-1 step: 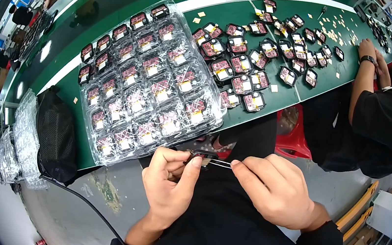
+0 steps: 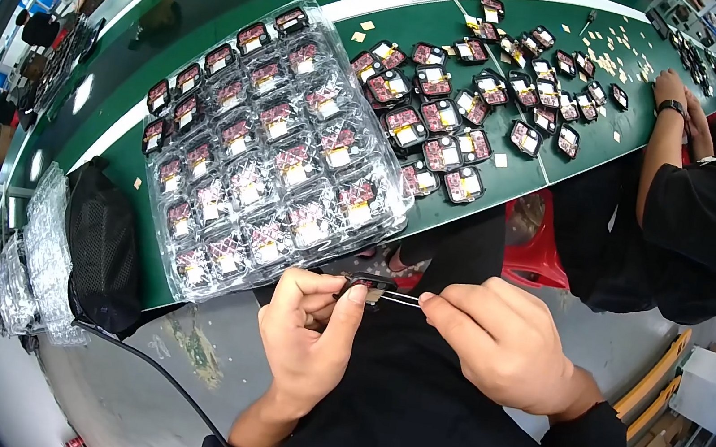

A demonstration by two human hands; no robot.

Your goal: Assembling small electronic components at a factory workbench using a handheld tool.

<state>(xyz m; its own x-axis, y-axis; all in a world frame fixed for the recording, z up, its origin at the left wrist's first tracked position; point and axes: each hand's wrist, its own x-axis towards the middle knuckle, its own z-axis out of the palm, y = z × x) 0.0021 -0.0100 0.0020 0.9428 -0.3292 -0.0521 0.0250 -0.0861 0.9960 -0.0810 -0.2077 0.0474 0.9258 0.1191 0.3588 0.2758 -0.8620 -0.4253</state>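
Observation:
Just beyond the near table edge, my left hand (image 2: 307, 334) pinches a small black device housing (image 2: 369, 279) between thumb and fingers. The housing is tilted, so its inside is mostly hidden. My right hand (image 2: 509, 347) grips thin metal tweezers (image 2: 402, 299). Their tips reach into the housing beside a small pale piece (image 2: 374, 296); whether they hold it I cannot tell. In front of my hands lies a clear plastic tray (image 2: 395, 215) with rows of similar black housings bearing red circuit boards.
Several open housings (image 2: 440, 153) lie loose on the green table (image 2: 508, 184), right of the tray. Small pale squares (image 2: 614, 63) are scattered farther back. At right a co-worker's arm (image 2: 664, 155) rests by the table. A black mesh bag (image 2: 102, 244) and bubble wrap (image 2: 47, 246) stand left; a red stool (image 2: 536, 247) is beyond.
My right hand and the tweezers have shifted very slightly to the left. The left hand keeps its hold on the housing.

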